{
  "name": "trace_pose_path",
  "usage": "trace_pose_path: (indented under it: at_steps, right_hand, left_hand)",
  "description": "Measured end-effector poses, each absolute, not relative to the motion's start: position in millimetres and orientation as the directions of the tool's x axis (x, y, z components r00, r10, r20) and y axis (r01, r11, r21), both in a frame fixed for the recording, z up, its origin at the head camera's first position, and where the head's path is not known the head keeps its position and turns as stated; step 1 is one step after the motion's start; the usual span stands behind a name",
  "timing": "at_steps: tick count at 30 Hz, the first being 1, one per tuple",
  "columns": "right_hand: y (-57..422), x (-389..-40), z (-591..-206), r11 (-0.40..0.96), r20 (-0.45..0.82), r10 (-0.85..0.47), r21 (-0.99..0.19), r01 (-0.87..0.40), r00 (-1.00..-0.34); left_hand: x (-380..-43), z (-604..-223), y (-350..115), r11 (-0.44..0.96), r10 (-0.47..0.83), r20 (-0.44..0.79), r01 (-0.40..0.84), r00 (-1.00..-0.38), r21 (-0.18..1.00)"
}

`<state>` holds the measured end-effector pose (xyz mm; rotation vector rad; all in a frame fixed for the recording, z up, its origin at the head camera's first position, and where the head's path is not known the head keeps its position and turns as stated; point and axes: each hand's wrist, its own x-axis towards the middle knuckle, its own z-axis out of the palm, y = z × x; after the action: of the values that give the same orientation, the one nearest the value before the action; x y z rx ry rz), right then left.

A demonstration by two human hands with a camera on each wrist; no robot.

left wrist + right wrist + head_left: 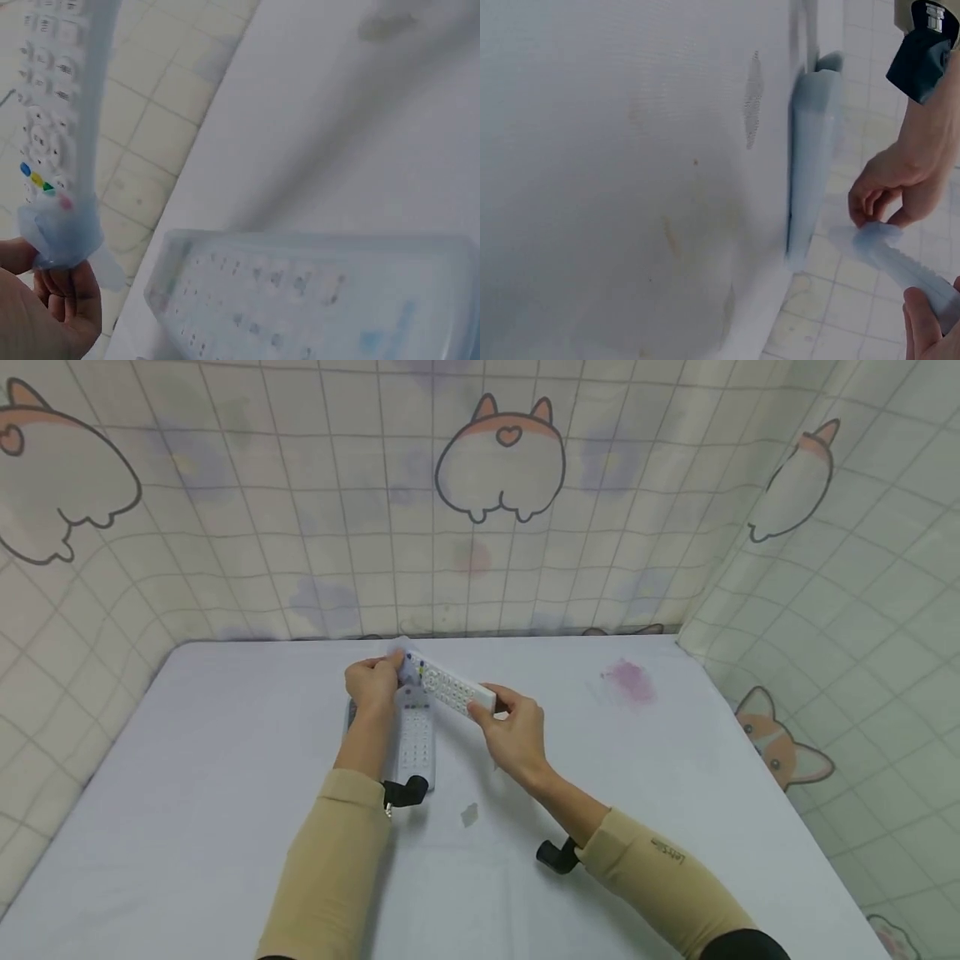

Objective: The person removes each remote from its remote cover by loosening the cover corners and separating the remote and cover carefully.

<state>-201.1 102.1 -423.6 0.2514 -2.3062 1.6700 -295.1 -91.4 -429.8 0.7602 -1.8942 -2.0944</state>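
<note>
Above the table, a white remote control [452,687] is held tilted between both hands. My left hand [372,681] pinches the bunched, translucent plastic cover [64,232] at the remote's upper left end, next to its coloured buttons. The right hand [517,727] grips the opposite end, thumb on the button side. Below the left hand, a second remote [415,739] in a bluish translucent cover lies on the table, buttons up. A darker object [351,713] beside it is mostly hidden behind the left wrist. In the right wrist view, the left hand's fingertips [874,217] close on the gathered plastic.
The table [225,793] has a white covering with a pink stain [632,681] at the far right and a small grey patch [469,814] near the middle. A checked, corgi-printed curtain [337,527] stands behind the far edge and along both sides.
</note>
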Motion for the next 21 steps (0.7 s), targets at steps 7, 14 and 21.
trace_pose_path:
  at_steps: [7,14,21]
  right_hand:
    - [109.5,-206.1,-415.8,0.305,0.337,0.009,-0.897,-0.319,-0.941]
    - [119.4,-209.8,-413.5,0.246,0.263,-0.018,-0.934,-0.259,-0.965]
    - [120.3,-208.9,-412.0,0.245,0.239,-0.038,-0.939,-0.241,-0.970]
  left_hand:
    - [-293.0,-415.4,-103.7,-0.157,-0.310,-0.225,-0.184,-0.924,0.970]
    - [-286.0,-412.3,-111.6,0.062,-0.146,-0.151,-0.162,-0.978,0.985]
    - [-283.5,-421.4,-107.9,0.137,-0.211,-0.067,-0.097,-0.975,0.986]
